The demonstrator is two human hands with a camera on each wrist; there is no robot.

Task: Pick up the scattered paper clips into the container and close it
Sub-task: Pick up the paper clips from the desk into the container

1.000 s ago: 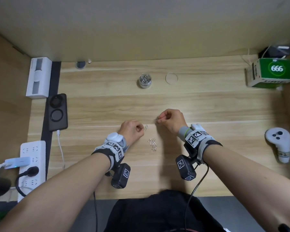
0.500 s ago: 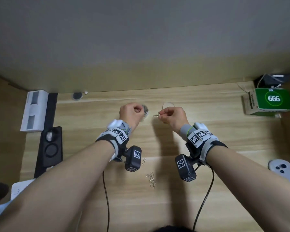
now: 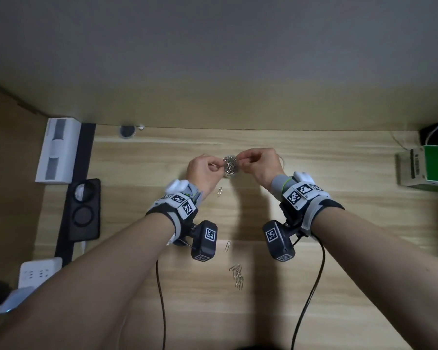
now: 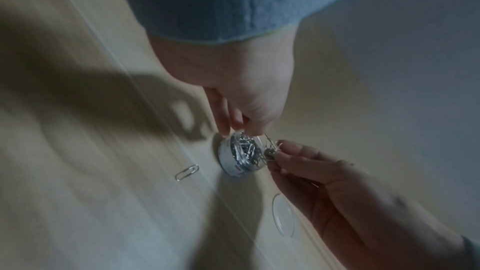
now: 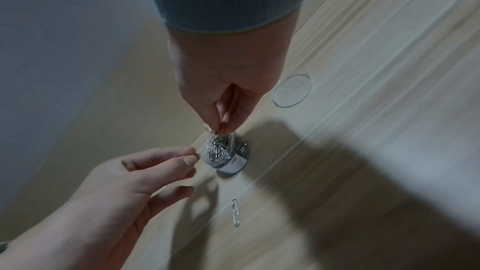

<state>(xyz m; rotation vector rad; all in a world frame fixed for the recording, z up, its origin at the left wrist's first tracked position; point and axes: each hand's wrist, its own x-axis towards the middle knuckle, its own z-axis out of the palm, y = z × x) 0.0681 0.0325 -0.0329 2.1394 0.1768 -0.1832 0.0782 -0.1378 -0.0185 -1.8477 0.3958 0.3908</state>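
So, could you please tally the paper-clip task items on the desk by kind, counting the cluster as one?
Round clear plastic container of clips: 1
Clear round lid: 1
Single silver paper clips: 2
Tangled cluster of silver clips: 1
Total: 5

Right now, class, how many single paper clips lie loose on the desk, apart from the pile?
2: one clip beside the left wrist, one clip between the wrist cameras. Others may be hidden.

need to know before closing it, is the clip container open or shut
Open: the container shows bare clips at its mouth, and its clear lid lies apart on the desk.
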